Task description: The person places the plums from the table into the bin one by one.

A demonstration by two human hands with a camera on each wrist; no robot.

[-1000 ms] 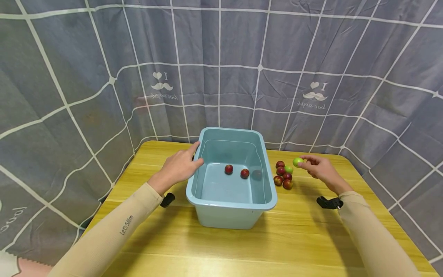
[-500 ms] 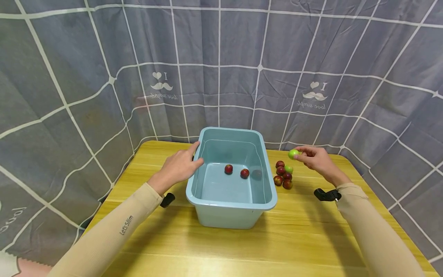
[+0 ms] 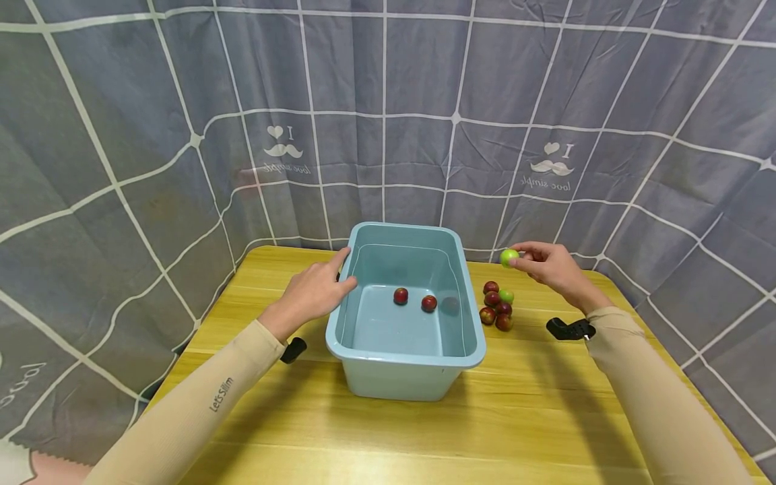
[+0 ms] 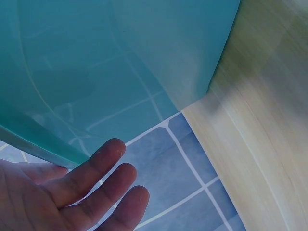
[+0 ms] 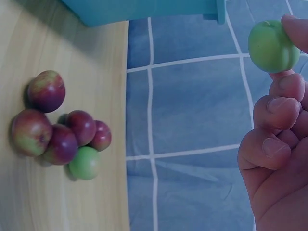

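Fingers and thumb of my left hand (image 3: 312,293) rest at the left rim of a light blue plastic tub (image 3: 400,359); in the left wrist view its fingers (image 4: 115,190) are fairly straight beside the tub's outer wall. Two dark red plums (image 3: 401,296) lie on the tub floor. My right hand (image 3: 556,269) pinches a green plum (image 5: 273,46) between thumb and fingers, raised over the table to the right of the tub. Below it sits a cluster of several red plums (image 5: 31,133) with one green plum (image 5: 84,163) among them.
The tub stands on a yellow wood-grain table (image 3: 388,438). Behind and around it hangs a grey curtain (image 3: 418,155) with white grid lines. Black wrist straps (image 3: 570,329) show under both forearms.
My right hand has lifted the green plum up and carried it slightly left, away from the cluster. The left hand and the tub have stayed in place.
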